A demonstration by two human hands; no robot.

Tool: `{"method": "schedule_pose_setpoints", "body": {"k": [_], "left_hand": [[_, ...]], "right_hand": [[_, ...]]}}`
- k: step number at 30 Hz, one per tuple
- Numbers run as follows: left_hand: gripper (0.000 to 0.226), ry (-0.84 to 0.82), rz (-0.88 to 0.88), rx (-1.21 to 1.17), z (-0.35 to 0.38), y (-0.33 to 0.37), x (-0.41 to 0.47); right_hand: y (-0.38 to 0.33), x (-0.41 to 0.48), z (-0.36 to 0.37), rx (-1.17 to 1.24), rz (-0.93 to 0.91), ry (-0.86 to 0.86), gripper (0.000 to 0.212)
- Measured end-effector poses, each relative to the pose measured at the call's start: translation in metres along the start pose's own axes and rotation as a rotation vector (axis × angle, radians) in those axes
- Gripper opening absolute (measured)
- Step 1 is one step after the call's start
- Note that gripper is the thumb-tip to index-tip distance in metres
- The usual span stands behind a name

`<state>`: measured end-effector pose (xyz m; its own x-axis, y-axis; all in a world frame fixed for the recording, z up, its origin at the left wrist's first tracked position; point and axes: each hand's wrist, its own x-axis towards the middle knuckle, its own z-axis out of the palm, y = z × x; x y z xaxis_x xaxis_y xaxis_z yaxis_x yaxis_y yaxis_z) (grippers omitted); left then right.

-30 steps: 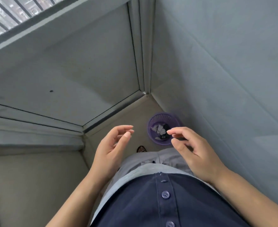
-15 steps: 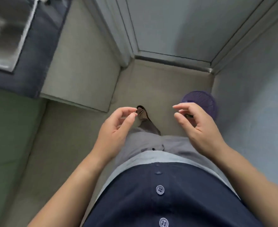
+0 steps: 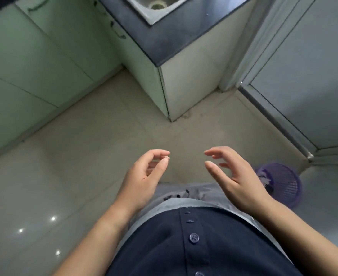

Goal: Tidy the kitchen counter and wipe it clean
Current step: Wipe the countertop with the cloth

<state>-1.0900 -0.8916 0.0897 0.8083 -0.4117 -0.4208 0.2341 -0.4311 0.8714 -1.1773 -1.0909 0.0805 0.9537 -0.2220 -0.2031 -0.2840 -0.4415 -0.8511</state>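
Note:
The dark kitchen counter (image 3: 164,42) ends at a corner at the top, with a steel sink (image 3: 160,6) set into it. Both hands hang in front of my body over the floor, well below and short of the counter. My left hand (image 3: 144,180) is loosely curled, thumb and fingertips nearly touching, with nothing visible in it. My right hand (image 3: 235,176) has its fingers spread and holds nothing. A purple mesh waste basket (image 3: 283,184) with scraps inside stands on the floor just right of my right hand.
Pale green cabinet doors (image 3: 44,56) with handles run along the left. A grey door and its frame (image 3: 303,76) fill the right side. Glossy beige floor tiles (image 3: 84,156) lie between them.
My view has swung left, away from the door corner and basket, bringing the counter and sink to the top. The basket has shifted to the right. My right hand's fingers have spread apart.

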Motion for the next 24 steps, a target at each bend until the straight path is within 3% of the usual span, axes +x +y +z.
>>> {"method": "schedule_pose_setpoints", "body": {"k": [11,17,24], "left_hand": [[0.02,0.237,0.013,-0.027,-0.227,-0.037,0.042],[0.029,0.36,0.011,-0.1,-0.294,-0.047,0.07],[0.019,0.425,-0.043,-0.132,-0.367,-0.053,0.151]], "right_hand": [[-0.142,0.17,0.158,-0.129,-0.269,-0.195,0.046],[-0.177,0.232,0.21,-0.134,-0.319,-0.293,0.044],[-0.209,0.353,0.243,-0.127,-0.3,-0.326,0.044]]}}
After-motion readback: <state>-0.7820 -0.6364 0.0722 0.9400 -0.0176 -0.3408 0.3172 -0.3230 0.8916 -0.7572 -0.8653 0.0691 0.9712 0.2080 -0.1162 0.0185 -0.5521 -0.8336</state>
